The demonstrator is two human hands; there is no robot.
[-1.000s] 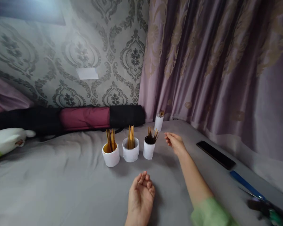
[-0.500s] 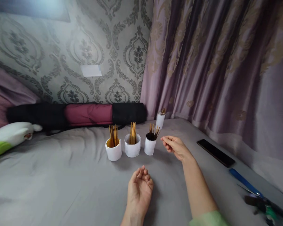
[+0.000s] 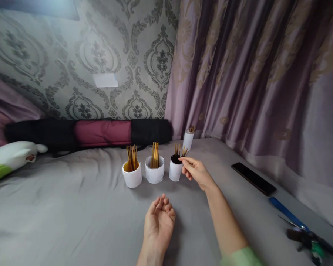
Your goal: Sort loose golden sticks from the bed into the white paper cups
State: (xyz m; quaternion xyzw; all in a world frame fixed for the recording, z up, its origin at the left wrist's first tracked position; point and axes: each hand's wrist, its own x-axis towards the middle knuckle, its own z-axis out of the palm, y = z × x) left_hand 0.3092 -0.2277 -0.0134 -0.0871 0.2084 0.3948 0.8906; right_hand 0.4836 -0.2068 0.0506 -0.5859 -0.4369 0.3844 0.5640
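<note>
Three white paper-wrapped cups stand in a row, each with thin brown sticks upright in it: the left cup [image 3: 132,178] has a yellow inside, the middle cup [image 3: 154,176] is pale inside, and the right cup [image 3: 174,173] is dark inside. At the right cup's rim is my right hand [image 3: 195,171], thumb and forefinger pinched together; whatever they hold, if anything, is too small to make out. My left hand [image 3: 160,223] rests palm up in front of the cups, fingers loosely curled and the palm bare.
A taller white container of sticks [image 3: 188,140] stands behind, near the curtain [image 3: 238,74]. On the grey sheet [image 3: 58,214] to the right lie a black phone [image 3: 254,178] and a blue-handled tool [image 3: 288,212]. A black and maroon roll [image 3: 102,132] and plush toy [image 3: 13,157] lie at the back.
My right hand has moved left, from beside the right cup to its rim, with its fingers still pinched. My left hand stays palm up, shifted slightly left in view.
</note>
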